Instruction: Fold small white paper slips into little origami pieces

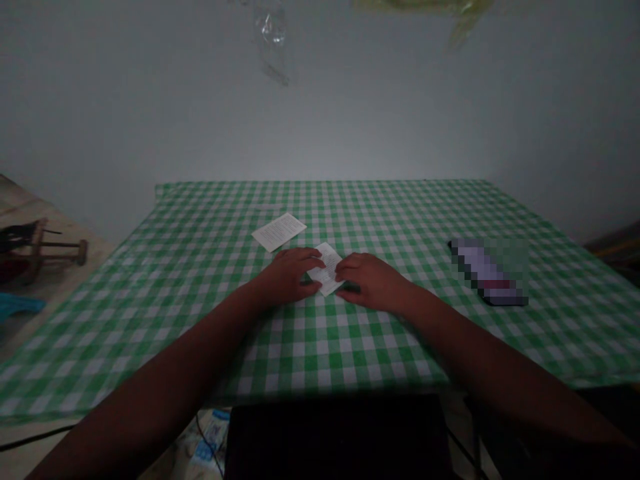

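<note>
Fingers loosely curled, thumbs apart, the left hand point(287, 277) and right hand point(373, 281) touch a small printed sheet point(329, 268) midway between the surface's side edges; whether either pinches it, I cannot tell. Another sheet point(279, 232) lies nearer the back edge.

Both hands are on one small printed slip point(331, 261) in the middle of the desk point(320, 353), which has a green and white checked tablecloth point(400, 213) over it. Left hand point(287, 275) has its fingers point(304, 253) lying across the slip's left side, right hand point(371, 280) has its fingers on the right side, can't really tell if either one's pinching it. A second printed sheet point(279, 232) lies flat just past the left hand, kinda angled. Well off to the right there's a phone point(485, 272), pixelated. Wall point(320, 127) behind has some clear plastic point(273, 33) stuck up high
</note>
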The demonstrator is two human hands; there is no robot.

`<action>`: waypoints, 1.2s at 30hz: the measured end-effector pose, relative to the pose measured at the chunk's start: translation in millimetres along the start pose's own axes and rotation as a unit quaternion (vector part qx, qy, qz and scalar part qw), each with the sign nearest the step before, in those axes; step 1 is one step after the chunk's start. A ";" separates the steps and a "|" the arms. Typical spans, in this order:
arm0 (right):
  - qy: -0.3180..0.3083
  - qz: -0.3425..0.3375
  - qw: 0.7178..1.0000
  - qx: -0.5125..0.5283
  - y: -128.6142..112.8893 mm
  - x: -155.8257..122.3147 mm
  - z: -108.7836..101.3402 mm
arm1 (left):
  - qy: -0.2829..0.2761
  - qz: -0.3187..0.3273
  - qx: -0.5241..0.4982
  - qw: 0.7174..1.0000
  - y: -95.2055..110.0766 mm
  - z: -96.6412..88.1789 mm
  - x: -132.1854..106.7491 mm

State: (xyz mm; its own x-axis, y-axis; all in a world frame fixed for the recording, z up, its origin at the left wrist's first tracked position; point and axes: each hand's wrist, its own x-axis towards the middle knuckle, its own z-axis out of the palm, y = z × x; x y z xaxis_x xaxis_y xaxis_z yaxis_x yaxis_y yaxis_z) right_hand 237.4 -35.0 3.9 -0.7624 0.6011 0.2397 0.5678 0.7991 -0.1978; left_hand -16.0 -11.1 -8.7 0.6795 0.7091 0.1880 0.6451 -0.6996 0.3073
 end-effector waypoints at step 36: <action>0.020 -0.026 0.996 0.081 0.4 -1.8 6.9 | 0.101 -0.038 -0.067 0.992 -0.9 4.6 1.2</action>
State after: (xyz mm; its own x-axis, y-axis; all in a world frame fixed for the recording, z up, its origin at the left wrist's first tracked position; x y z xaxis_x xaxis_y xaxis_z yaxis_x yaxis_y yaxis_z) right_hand 236.8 -35.8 -3.2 -0.7747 0.5620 0.2899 0.4678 0.8178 -0.3351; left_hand -14.2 -9.9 -13.0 0.5375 0.7724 0.3385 0.6304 -0.6346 0.4470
